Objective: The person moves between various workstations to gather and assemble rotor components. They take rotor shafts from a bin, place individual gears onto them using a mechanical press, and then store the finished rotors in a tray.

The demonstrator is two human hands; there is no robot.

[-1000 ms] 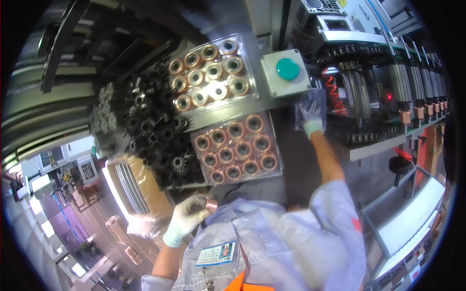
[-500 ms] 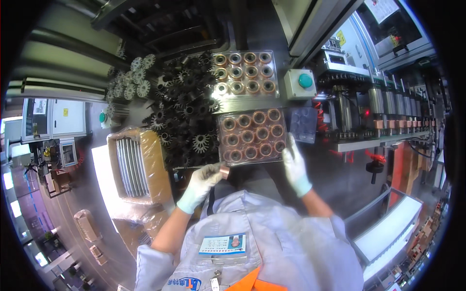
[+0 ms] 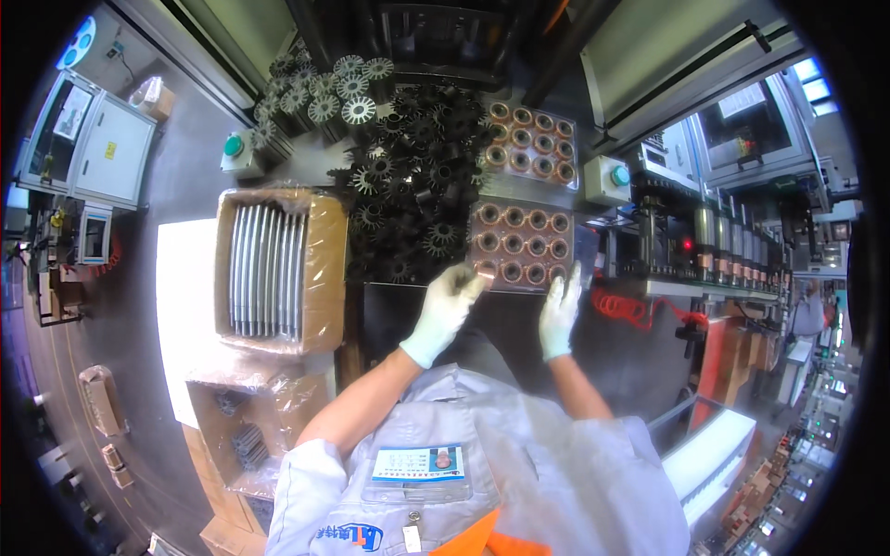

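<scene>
My left hand (image 3: 447, 310), in a white glove, pinches a small copper commutator (image 3: 486, 273) at the near edge of a clear plastic tray (image 3: 491, 285). Rows of copper commutators (image 3: 538, 220) with toothed rims sit in that tray's pockets. At the tray's near right corner is my gloved right hand (image 3: 559, 317), its fingers stretched out and apart; whether they touch the tray I cannot tell. A second clear tray (image 3: 530, 179) of commutators lies just beyond the first.
Left of the trays are heaped black slotted rotor cores (image 3: 408, 185), with grey slotted cores (image 3: 324, 97) behind. Metal shafts (image 3: 267, 269) fill a plastic-lined carton (image 3: 324, 278) at left. A green button box (image 3: 609, 179) and a machine with upright cylinders (image 3: 718, 236) stand right.
My left hand has carried the commutator from left of the near tray up to its near edge. My right hand stays by the tray's right side. The whole view has turned.
</scene>
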